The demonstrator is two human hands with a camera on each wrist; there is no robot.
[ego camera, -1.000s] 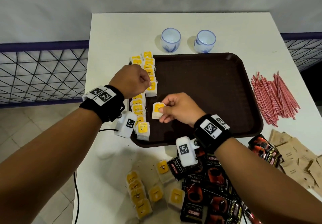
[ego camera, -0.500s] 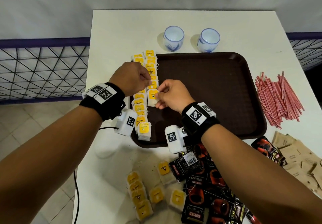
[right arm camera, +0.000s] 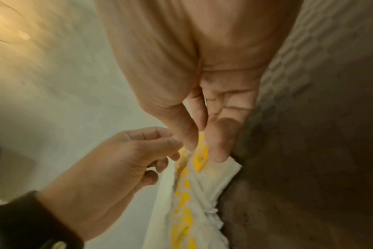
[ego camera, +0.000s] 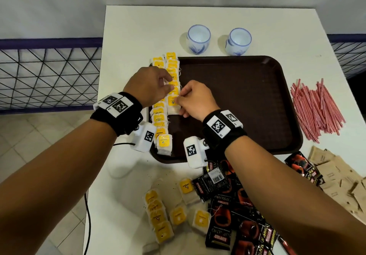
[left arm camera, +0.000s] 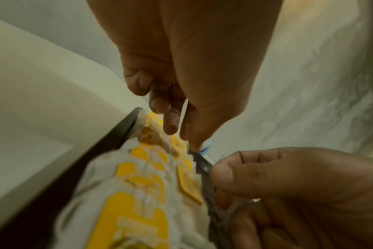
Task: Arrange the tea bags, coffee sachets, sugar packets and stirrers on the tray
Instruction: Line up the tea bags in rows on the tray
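White rectangular table (ego camera: 138, 28) under me, dark brown plastic tray (ego camera: 247, 100) on it. Two rows of yellow-tagged white paper tea bags (ego camera: 161, 116) run along the tray's left edge. My right hand (ego camera: 195, 101) pinches one yellow-tagged tea bag (ego camera: 172, 105) between thumb and fingers, at the near end of the right row. My left hand (ego camera: 149, 85), fingers curled, touches the bags just beyond; whether it grips any, I can't tell.

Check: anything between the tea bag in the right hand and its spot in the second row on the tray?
Nothing visible. The right hand pinches the tea bag already at the near end of the second row on the tray; the left hand is beside it, over the rows, not in between.
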